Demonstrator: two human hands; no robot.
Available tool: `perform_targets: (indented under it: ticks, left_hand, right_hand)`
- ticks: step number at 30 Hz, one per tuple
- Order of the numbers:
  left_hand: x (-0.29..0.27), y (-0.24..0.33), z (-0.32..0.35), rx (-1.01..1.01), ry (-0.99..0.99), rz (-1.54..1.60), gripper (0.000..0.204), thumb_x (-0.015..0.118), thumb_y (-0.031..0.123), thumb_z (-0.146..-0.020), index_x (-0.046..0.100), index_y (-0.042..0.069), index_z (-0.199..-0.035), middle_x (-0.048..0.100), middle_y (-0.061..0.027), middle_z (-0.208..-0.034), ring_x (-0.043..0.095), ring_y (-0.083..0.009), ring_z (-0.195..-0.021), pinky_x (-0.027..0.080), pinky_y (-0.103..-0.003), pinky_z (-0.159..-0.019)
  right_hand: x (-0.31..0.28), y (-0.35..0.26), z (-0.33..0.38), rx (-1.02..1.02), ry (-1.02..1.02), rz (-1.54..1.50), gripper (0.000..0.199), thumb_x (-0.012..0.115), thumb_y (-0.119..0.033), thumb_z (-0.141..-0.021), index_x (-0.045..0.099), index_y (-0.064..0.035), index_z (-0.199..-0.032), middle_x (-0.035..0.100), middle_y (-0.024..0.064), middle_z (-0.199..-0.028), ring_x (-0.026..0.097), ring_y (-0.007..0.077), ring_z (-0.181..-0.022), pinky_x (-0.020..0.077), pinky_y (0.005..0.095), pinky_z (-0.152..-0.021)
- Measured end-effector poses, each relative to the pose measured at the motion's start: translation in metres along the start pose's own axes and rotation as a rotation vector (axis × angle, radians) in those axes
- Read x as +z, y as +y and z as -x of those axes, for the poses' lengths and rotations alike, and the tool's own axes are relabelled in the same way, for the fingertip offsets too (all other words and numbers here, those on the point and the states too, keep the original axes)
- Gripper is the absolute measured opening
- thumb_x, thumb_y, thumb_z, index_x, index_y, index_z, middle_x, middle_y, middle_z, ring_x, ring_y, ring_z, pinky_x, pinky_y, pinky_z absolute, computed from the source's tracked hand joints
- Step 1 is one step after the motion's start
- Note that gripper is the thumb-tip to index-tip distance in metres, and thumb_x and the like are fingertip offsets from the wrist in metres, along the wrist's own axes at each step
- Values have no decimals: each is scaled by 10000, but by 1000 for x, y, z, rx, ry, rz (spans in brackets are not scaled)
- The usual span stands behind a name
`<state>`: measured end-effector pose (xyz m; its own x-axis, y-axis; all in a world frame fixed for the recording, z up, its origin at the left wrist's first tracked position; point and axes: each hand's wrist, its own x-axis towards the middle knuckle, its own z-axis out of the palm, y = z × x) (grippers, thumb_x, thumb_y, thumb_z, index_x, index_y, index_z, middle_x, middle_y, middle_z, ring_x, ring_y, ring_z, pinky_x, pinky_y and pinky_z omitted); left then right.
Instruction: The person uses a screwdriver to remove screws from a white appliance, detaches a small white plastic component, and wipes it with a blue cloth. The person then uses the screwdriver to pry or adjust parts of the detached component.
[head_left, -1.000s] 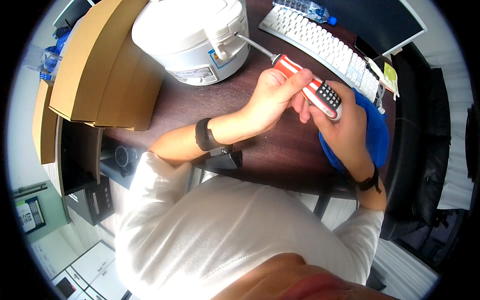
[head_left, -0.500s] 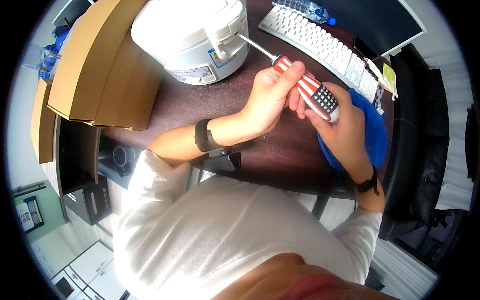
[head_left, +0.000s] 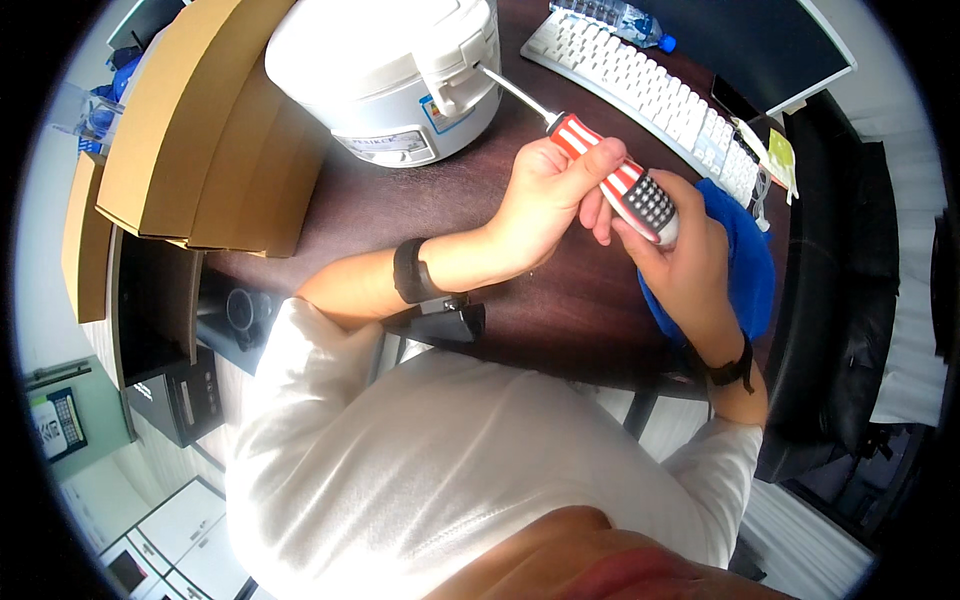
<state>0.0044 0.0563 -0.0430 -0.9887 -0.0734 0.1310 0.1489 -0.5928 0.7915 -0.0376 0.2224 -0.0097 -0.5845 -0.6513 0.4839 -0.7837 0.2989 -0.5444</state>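
Screwdriver [head_left: 628, 184] | left hand [head_left: 543, 200]: holding it, thumb [head_left: 598, 160] uppermost | right hand [head_left: 692, 235]: curled round its rear (also holding)

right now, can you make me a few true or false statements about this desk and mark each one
1. The left hand and the right hand both hold the screwdriver. True.
2. The screwdriver's handle is plain green. False: it is patterned in red, white and black.
3. A cardboard box stands to the left of the rice cooker. True.
4. The rice cooker is black. False: it is mostly white.
5. A bottle lies on its side beyond the keyboard. True.
6. The keyboard lies to the left of the rice cooker. False: it lies to the right.
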Motion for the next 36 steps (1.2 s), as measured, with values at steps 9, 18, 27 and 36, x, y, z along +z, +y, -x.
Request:
perform_targets:
  ticks: [9, 18, 27, 36]
  left_hand:
    - [3, 3, 0, 19, -19, 28, 354, 517, 306, -1001, 597, -13, -869, 526, -35, -537, 536, -116, -479, 440, -240, -484]
    - [-1, -1, -1, 51, 12, -17, 383, 505, 318, -1006, 614, -49, -1005, 522, -31, -565, 511, -103, -483, 436, -248, -467]
    - [-1, 0, 1, 57, 63, 46, 329, 571, 285, -979, 586, 40, -760, 539, -20, -552, 552, -109, -484, 444, -240, -474]
    - [-2, -4, -3, 51, 17, 56, 368, 515, 311, -1002, 600, -46, -983, 496, -27, -549, 492, -102, -464, 432, -256, -453]
  right_hand:
    - [-8, 4, -7, 764, -232, -906, 477, 462, -484, -966, 565, -40, -825, 494, 35, -538, 491, 154, -433, 384, 278, -444]
    - [-6, 9, -8, 621, -352, -1001, 428, 502, -446, -952, 596, -41, -852, 549, 47, -617, 526, 162, -489, 441, 277, -508]
    - [-1, 0, 0, 611, -164, -697, 365, 573, -390, -947, 574, -26, -923, 526, 11, -578, 459, 131, -426, 367, 263, -421]
    - [-7, 4, -13, 942, -405, -1565, 403, 492, -451, -972, 587, -62, -926, 448, 9, -520, 432, 161, -378, 372, 281, -414]
